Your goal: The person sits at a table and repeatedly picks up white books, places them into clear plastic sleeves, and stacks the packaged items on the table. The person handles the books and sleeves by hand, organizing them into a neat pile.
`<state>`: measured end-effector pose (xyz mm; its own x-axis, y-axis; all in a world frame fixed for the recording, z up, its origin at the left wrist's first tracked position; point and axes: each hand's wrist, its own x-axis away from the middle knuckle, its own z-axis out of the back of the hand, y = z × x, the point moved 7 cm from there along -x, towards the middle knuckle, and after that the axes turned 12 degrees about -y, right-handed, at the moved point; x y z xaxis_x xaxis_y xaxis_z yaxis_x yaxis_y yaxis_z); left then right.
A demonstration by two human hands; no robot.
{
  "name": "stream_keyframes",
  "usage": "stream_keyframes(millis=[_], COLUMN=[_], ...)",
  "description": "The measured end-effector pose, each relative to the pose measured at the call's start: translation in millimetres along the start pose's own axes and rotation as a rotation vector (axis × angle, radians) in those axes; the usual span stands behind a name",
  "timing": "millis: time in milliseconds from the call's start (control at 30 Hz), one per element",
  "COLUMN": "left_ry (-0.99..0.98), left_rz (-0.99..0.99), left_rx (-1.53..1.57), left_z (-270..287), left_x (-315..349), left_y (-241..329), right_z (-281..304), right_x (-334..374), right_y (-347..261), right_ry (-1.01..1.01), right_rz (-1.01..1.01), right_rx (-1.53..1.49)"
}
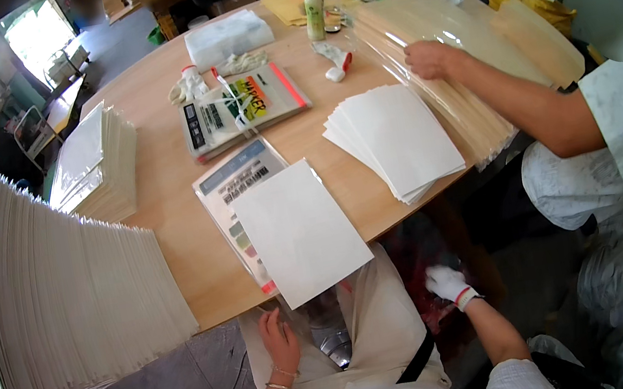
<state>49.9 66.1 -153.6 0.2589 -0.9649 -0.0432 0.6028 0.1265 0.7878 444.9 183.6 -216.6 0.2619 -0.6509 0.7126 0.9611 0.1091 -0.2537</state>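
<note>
My left hand (280, 341) is bare, with bracelets at the wrist. It is open above my left thigh, just below the table's front edge, with its fingers pointing toward the table. My right hand (448, 285), in a white glove, hangs low beside my right thigh. Its fingers look curled, and whatever they may hold is lost in the dark. In front of me a blank white sheet (301, 233) lies over a printed clear package (226, 200), overhanging the table edge. To its right, a fanned pile of white sheets (402, 142) rests on the table.
A tall stack of white-edged sheets (80, 291) fills the left table edge, with a shorter stack (94, 166) behind. Farther back are a printed bag (246, 106), gloves (188, 86) and a bottle (314, 13). At right, a co-worker's hand (433, 60) rests on large plastic-film sheets (470, 110).
</note>
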Motion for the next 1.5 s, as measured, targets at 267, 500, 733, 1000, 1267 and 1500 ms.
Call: stream_keyframes(millis=[267,500,733,1000,1267,1500], left_ry=[-0.192,-0.188,-0.138,-0.265,0.348,0.764], left_rz=[-0.551,-0.051,0.585,-0.190,-0.268,-0.259], left_rx=[-0.394,-0.168,0.873,0.126,-0.298,-0.105], left_z=[8.3,3.5,-25.6,74.3,358.3,587.4], left_x=[-35.6,-57.8,-24.8,-54.1,38.9,62.9], left_y=[56.8,22.5,-68.5,95.1,250.3,163.5], right_z=[111.0,103.8,87.9,32.4,190.1,217.6], right_x=[33.6,3.3,4.7,3.0,159.3,263.2], right_y=[-167.1,-164.8,-151.2,-195.8,-436.0,-628.7], right_ry=[0.555,0.553,0.733,0.280,0.025,-0.318], right_rz=[1.098,0.503,0.209,0.722,1.298,1.519], right_rx=[-0.079,-0.169,-0.440,-0.973,-1.003,-0.802])
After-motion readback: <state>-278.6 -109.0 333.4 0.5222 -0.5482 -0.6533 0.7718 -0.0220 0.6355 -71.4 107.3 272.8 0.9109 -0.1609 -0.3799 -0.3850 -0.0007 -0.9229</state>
